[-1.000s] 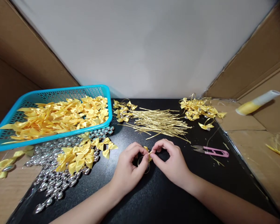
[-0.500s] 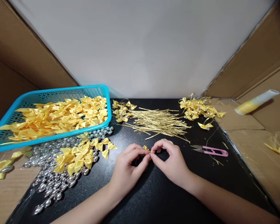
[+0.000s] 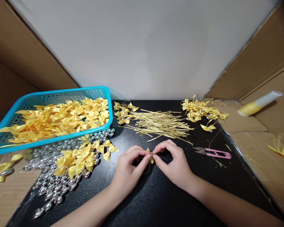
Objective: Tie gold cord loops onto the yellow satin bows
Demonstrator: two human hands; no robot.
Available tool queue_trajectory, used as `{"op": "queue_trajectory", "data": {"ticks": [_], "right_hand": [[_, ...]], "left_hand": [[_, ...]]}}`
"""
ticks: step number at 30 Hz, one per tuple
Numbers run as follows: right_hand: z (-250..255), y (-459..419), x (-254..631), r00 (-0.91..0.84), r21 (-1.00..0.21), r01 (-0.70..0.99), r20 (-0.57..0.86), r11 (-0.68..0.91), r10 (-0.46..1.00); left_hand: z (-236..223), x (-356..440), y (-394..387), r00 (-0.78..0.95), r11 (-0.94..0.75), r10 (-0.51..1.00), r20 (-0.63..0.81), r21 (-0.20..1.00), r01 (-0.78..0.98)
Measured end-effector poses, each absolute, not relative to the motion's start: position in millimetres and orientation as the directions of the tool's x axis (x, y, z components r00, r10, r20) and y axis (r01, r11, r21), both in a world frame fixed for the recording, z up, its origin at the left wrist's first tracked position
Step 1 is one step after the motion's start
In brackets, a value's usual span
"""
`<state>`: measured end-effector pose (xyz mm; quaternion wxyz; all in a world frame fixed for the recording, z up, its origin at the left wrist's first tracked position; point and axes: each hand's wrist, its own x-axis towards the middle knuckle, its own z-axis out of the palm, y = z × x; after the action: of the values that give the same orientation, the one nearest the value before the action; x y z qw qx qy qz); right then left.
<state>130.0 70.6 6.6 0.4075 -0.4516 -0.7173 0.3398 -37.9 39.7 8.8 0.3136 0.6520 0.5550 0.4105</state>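
My left hand (image 3: 133, 164) and my right hand (image 3: 171, 157) meet over the black table, fingertips nearly touching. Each pinches a thin gold cord (image 3: 146, 172), which curves in a loop below the left fingers. A small yellow bow (image 3: 152, 160) shows between the fingertips, partly hidden by them. Just beyond the hands lies a heap of cut gold cords (image 3: 161, 124). To the right of my right hand rest pink thread snips (image 3: 217, 153), blades pointing left.
A turquoise basket (image 3: 61, 91) of yellow bows stands at the left. In front of it are silver beads (image 3: 54, 189) with loose bows (image 3: 79, 160) on top. Corded bows (image 3: 198, 108) are piled at the back right, near a yellow-and-white tube (image 3: 260, 104).
The bow between my hands has turned and shows more now, and a cord loop has come into view below my left fingers. Both hands stay in nearly the same place.
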Motion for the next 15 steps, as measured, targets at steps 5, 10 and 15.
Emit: {"op": "queue_trajectory", "data": {"ticks": [5, 10, 15], "right_hand": [[7.5, 71.4, 130.1, -0.287, -0.831, 0.374, 0.319, 0.412, 0.903], [4.5, 71.7, 129.8, -0.326, -0.808, 0.383, 0.335, 0.448, 0.884], [4.5, 70.2, 131.0, -0.352, -0.757, 0.436, 0.355, 0.487, 0.866]], "left_hand": [[9.2, -36.9, 39.5, 0.035, -0.187, 0.98, 0.194, 0.865, 0.465], [8.2, -36.5, 40.0, 0.05, -0.177, 0.983, 0.174, 0.867, 0.465], [6.9, -37.0, 40.8, 0.076, -0.154, 0.988, 0.135, 0.871, 0.467]]}}
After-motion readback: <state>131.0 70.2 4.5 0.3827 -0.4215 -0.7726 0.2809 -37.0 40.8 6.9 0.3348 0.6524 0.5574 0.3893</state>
